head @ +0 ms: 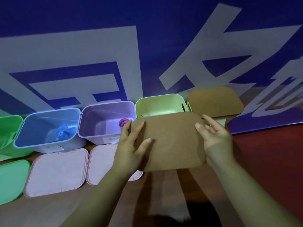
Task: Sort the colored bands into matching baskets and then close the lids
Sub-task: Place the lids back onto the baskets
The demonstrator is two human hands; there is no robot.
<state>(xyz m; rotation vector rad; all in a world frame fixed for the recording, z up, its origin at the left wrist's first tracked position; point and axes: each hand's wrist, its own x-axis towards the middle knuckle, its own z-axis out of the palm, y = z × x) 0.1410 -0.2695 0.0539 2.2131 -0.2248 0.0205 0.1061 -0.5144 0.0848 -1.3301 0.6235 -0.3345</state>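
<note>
Lid point(172, 141) sits between 2 hands, left hand point(131, 149) and right hand point(216, 141) gripping its edges.

A deep blue backdrop point(155, 17) with large pale grey characters point(68, 51) fills the upper part of the view. Below it lies a brown wood-toned counter point(49, 210), crossed by dark shadows point(188, 215), with a red surface point(270, 153) adjoining it on the right

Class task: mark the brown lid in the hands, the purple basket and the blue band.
brown lid point(170, 141): head view, middle of its top
purple basket point(106, 112): head view, inner back wall
blue band point(61, 133): head view, its rolled coil
</note>
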